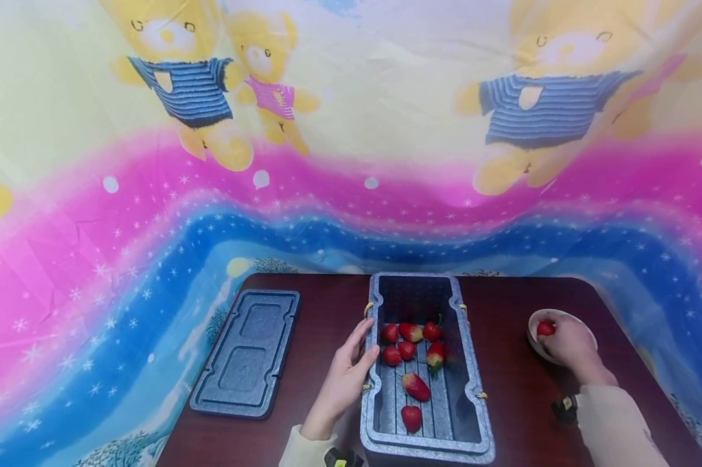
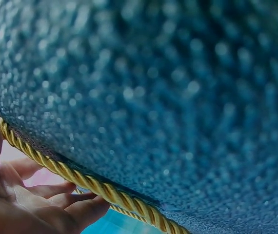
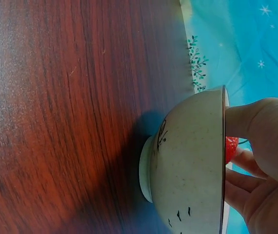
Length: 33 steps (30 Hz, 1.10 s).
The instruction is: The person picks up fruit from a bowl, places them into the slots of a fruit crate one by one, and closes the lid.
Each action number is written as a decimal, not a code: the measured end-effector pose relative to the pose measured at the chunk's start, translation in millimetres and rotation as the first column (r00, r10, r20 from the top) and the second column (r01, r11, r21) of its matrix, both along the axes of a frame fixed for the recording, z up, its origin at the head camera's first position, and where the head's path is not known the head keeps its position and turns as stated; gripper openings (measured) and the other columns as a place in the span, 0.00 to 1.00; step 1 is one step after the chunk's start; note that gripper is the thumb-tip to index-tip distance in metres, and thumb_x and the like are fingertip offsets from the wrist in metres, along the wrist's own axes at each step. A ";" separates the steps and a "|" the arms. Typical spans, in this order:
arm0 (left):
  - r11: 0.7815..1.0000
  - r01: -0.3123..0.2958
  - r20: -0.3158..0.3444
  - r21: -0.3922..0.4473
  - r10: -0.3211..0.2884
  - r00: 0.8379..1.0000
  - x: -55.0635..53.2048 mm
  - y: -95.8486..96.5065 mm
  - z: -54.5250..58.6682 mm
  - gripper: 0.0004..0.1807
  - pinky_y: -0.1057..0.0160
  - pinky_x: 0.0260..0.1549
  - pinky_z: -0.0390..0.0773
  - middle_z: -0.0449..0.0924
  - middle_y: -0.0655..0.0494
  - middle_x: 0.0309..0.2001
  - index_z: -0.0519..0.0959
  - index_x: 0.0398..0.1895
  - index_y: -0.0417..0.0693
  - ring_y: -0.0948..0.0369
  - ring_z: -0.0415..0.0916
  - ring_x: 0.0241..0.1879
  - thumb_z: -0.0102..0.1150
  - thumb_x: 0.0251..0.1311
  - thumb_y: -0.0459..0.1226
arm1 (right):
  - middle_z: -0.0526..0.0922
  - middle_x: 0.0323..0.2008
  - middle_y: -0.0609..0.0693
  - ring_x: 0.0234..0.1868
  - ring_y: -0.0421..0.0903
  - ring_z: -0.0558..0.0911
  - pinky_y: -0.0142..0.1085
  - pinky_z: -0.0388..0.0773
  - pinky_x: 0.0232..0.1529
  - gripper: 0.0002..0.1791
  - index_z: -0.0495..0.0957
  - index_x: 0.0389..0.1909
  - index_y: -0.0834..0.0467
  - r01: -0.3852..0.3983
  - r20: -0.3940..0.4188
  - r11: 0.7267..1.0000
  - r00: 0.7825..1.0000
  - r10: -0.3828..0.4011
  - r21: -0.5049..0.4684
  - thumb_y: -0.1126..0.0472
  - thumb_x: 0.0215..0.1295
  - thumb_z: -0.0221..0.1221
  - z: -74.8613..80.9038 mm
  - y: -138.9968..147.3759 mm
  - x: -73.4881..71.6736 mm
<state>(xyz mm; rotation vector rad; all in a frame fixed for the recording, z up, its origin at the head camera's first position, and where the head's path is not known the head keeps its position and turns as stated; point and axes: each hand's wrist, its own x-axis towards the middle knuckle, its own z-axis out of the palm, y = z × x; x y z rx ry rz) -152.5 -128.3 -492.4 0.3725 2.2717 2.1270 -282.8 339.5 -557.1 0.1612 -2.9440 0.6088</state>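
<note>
Reddish-brown table (image 1: 321, 318) bears the box (image 1: 426, 448), bear-printed cloth (image 1: 380, 123) behind.

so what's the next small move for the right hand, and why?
Probably lift the strawberry straight up, clear of the bowl. The right hand pinches it right by the rim, so a sideways move might knock the bowl. The open box has bare floor between its strawberries, and the left hand rests against its side.

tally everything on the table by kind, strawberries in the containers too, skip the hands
Strawberries: 9 visible (8 in the box, 1 at the bowl)
Box: 1
Bowl: 1
Lid: 1
Total: 12 visible
</note>
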 end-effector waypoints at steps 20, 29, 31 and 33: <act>1.000 0.004 0.004 0.008 -0.004 1.000 0.6 -0.8 0.8 0.30 0.52 0.71 0.57 0.49 0.46 0.80 0.62 0.78 0.50 0.51 0.52 0.77 0.53 0.76 0.39 | 0.80 0.42 0.74 0.36 0.66 0.79 0.58 0.78 0.34 0.25 0.75 0.54 0.73 0.044 0.026 0.998 0.999 -0.043 -0.050 0.63 0.60 0.66 7.1 -5.6 5.5; 1.000 0.011 0.007 0.016 -0.012 1.000 0.7 -1.2 0.6 0.30 0.52 0.71 0.56 0.49 0.46 0.80 0.61 0.78 0.50 0.51 0.51 0.77 0.52 0.76 0.40 | 0.79 0.43 0.76 0.36 0.68 0.79 0.59 0.79 0.35 0.26 0.74 0.55 0.73 0.041 0.001 0.998 0.999 -0.041 -0.048 0.63 0.60 0.66 11.4 -7.8 7.2; 1.000 0.010 0.007 0.015 -0.010 1.000 0.8 -1.1 0.9 0.30 0.52 0.71 0.56 0.49 0.46 0.80 0.61 0.78 0.50 0.51 0.52 0.77 0.52 0.76 0.40 | 0.79 0.44 0.76 0.36 0.68 0.79 0.60 0.80 0.36 0.26 0.74 0.55 0.73 0.040 -0.004 0.998 0.999 -0.040 -0.048 0.63 0.60 0.66 12.3 -8.2 7.4; 1.000 0.009 0.005 0.016 -0.009 1.000 0.7 -1.1 1.0 0.30 0.52 0.71 0.56 0.49 0.46 0.80 0.62 0.78 0.50 0.51 0.52 0.77 0.53 0.76 0.40 | 0.78 0.45 0.76 0.38 0.69 0.79 0.61 0.80 0.37 0.26 0.73 0.55 0.72 0.039 -0.001 0.998 0.999 -0.039 -0.049 0.63 0.60 0.66 13.8 -8.9 7.9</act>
